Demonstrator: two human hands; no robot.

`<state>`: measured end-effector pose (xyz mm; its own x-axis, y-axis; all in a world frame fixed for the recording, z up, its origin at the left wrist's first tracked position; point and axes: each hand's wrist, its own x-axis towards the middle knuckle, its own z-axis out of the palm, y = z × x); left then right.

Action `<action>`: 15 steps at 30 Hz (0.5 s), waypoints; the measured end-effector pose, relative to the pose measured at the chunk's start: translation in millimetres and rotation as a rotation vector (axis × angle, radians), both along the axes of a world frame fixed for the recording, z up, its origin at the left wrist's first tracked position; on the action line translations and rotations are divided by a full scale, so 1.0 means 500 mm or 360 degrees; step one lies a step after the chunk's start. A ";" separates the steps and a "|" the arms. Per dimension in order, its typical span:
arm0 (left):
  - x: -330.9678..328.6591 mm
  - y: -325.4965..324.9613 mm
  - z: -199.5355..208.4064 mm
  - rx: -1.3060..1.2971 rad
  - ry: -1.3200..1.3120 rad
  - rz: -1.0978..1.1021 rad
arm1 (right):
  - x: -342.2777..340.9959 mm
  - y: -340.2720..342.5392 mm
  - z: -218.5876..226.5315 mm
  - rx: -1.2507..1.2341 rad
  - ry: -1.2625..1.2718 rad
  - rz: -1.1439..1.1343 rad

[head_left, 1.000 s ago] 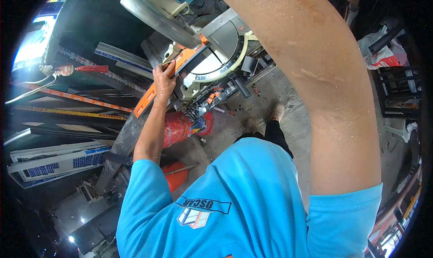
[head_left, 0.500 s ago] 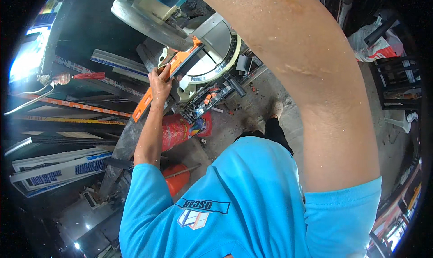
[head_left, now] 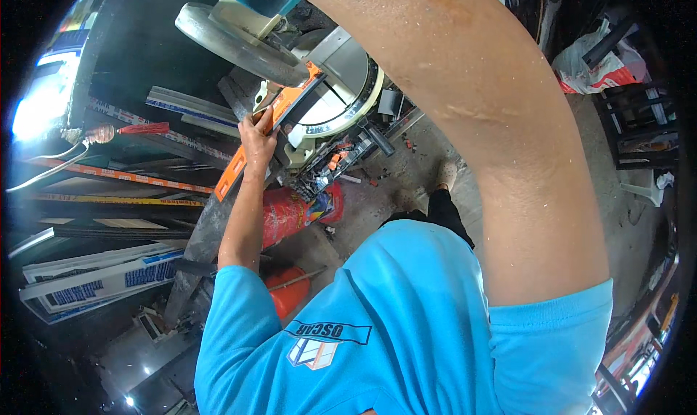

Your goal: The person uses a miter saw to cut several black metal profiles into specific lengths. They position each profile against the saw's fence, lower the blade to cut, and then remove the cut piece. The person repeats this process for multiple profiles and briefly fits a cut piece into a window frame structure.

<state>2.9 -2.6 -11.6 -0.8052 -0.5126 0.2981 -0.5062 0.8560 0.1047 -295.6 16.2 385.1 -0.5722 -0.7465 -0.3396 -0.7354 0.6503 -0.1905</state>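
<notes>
The orange bar (head_left: 292, 100) lies at upper left of centre, its long axis slanting from lower left to upper right, the upper end at the saw (head_left: 239, 46). The left hand (head_left: 257, 139) grips it mid-length. The right hand is beyond the upper edge, its state untellable. Below, a red sack (head_left: 285, 215); its contents are unclear. A plastic bag (head_left: 581, 60) sits upper right.

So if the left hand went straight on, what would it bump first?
Past the orange bar it holds, the left hand would probably meet the saw, though depth is unclear.
</notes>
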 end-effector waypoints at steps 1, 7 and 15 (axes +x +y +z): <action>0.005 -0.001 -0.003 0.0009 -0.0008 0.0008 | -0.007 0.011 -0.021 -0.0234 0.0033 0.0171; 0.007 0.002 -0.004 -0.0011 0.0016 -0.0006 | -0.051 0.095 -0.123 -0.1241 0.0173 0.0800; 0.029 0.020 -0.011 -0.0012 0.0031 0.0061 | -0.027 0.056 -0.134 -0.1127 0.0196 0.0778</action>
<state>17.3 7.6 -17.0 -0.7791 -0.5406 0.3174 -0.5366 0.8369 0.1081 -309.1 44.0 318.0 -0.1342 -0.9304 0.3410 -0.9434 0.0146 -0.3314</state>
